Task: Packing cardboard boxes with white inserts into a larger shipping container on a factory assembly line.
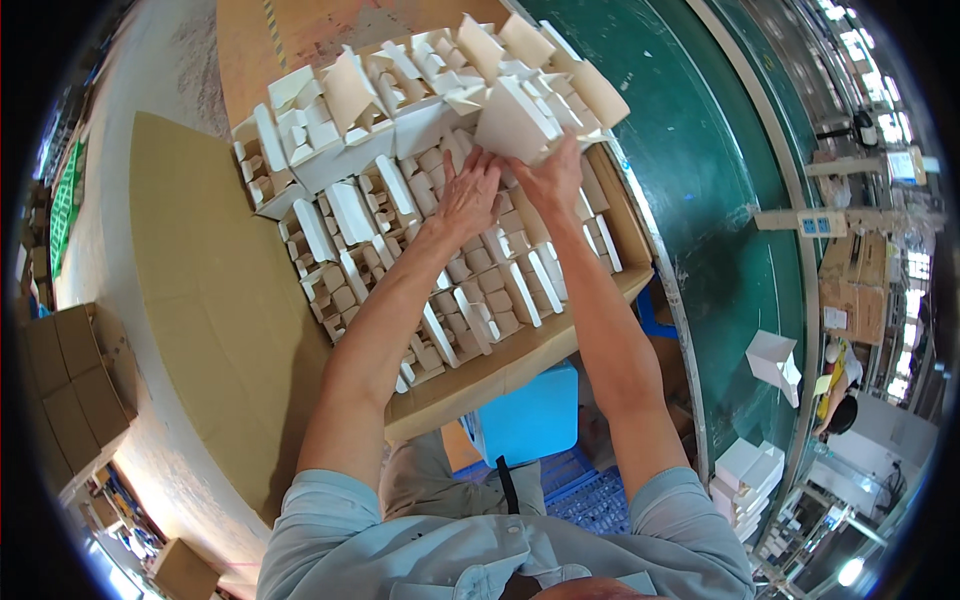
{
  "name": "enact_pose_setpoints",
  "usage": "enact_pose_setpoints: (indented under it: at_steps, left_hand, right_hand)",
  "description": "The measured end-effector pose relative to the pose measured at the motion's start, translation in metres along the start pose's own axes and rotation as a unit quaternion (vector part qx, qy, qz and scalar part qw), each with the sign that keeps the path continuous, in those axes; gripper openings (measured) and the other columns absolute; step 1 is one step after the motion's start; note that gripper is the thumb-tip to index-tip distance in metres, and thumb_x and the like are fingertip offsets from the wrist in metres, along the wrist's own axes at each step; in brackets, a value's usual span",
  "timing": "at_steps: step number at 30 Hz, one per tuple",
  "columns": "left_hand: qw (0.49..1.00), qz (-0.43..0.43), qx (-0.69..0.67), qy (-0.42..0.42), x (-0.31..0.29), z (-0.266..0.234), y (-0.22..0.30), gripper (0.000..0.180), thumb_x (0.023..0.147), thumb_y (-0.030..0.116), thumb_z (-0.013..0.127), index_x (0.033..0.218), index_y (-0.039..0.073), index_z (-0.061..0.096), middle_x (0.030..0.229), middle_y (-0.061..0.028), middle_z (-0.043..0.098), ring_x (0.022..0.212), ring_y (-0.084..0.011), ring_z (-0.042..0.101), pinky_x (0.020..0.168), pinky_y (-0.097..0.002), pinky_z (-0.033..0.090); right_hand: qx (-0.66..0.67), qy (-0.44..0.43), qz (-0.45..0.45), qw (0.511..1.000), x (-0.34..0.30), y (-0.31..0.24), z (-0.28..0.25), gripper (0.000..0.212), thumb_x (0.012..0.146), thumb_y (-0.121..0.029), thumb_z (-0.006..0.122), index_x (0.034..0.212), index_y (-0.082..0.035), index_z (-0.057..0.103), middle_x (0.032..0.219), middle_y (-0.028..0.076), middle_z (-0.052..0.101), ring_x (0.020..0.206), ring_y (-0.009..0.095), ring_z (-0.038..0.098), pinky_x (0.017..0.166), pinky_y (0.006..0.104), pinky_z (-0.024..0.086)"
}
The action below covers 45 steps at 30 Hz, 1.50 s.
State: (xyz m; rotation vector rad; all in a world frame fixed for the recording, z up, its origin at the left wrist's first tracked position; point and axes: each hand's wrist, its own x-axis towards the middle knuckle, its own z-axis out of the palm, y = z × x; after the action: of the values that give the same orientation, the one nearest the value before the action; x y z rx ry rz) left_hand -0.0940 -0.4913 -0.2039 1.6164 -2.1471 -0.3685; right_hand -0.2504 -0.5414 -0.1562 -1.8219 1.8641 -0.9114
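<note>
With right grip [548, 178] clamped on near edge of tilted white box [510, 118], found just beyond, over packed brown carton [490, 384]; with left grip [470, 192] alongside, cannot tell whether closed or apart.

"Any lettering to be read?"

"None; every printed mark is too small or blurred."

"Where are the marks, then?"

"At the right, beyond the green conveyor belt [735, 260]. A pale sticker [822, 223] with blue squares sits on a light-coloured beam [780, 220]."

"Is that the only one?"

"No, a white-and-blue placard [905, 165] shows above it, at the end of another beam [840, 168]. Lower down, a small white label [835, 317] is on a brown cardboard box [858, 275]."

"And warning signs?"

"Only yellow-and-black striped tape [273, 35], a wordless strip on the orange-brown floor [240, 60] near the top edge."
</note>
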Motion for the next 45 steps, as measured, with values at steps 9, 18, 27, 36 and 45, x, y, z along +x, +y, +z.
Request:
enact_pose_setpoints:
  at_steps: [9, 18, 27, 36, 45]
  left_hand:
    - [0.989, -0.141, 0.028, 0.018, 0.028, -0.003, 0.054, 0.059, 0.085, 0.051, 0.079, 0.125, 0.008, 0.067, 0.125, -0.0126, 0.073, 0.135, -0.0329, 0.058, 0.12, -0.0769, 0.019]
    - [0.986, -0.154, 0.052, 0.042, 0.046, 0.016, 0.037, 0.056, 0.088, 0.042, 0.081, 0.125, 0.006, 0.062, 0.125, -0.0205, 0.073, 0.128, -0.0406, 0.064, 0.119, -0.078, 0.025]
    - [0.993, -0.074, 0.068, -0.057, 0.034, 0.076, -0.012, 0.032, 0.088, 0.031, 0.074, 0.092, -0.001, 0.078, 0.091, -0.0232, 0.078, 0.082, -0.0408, 0.074, 0.076, -0.0535, 0.056]
    - [0.988, -0.131, 0.075, 0.031, 0.002, 0.014, 0.076, 0.041, 0.096, 0.041, 0.075, 0.113, 0.003, 0.079, 0.113, -0.0159, 0.08, 0.101, -0.0368, 0.073, 0.095, -0.0497, 0.054]
    - [0.944, 0.061, -0.301, -0.123, -0.147, 0.035, 0.374, 0.02, 0.098, 0.005, 0.069, 0.117, 0.001, 0.072, 0.119, -0.0099, 0.074, 0.118, -0.0257, 0.067, 0.108, -0.0383, 0.05]
  right_hand:
    - [0.155, -0.022, -0.026, 0.987, -0.169, 0.02, -0.139, 0.093, 0.086, -0.013, 0.086, 0.162, -0.001, 0.035, 0.15, 0.024, 0.048, 0.131, 0.04, 0.057, 0.105, 0.0455, 0.054]
    - [0.173, -0.134, 0.255, 0.942, -0.477, 0.09, -0.278, 0.047, 0.092, 0.0, 0.078, 0.137, 0.001, 0.062, 0.128, 0.015, 0.064, 0.104, 0.022, 0.075, 0.089, 0.0333, 0.062]
    - [0.119, -0.128, 0.299, 0.938, -0.53, 0.088, -0.353, 0.042, 0.095, -0.015, 0.076, 0.134, -0.003, 0.067, 0.123, 0.015, 0.068, 0.1, 0.024, 0.073, 0.091, 0.0364, 0.059]
    - [-0.102, 0.297, 0.319, 0.894, -0.549, 0.128, -0.594, 0.032, 0.09, -0.012, 0.082, 0.119, -0.003, 0.073, 0.11, 0.013, 0.074, 0.096, 0.023, 0.075, 0.085, 0.0346, 0.06]
    - [-0.282, 0.287, 0.425, 0.811, -0.512, 0.321, -0.69, 0.057, 0.084, -0.046, 0.083, 0.117, -0.001, 0.074, 0.104, 0.02, 0.077, 0.094, 0.038, 0.075, 0.084, 0.0479, 0.059]
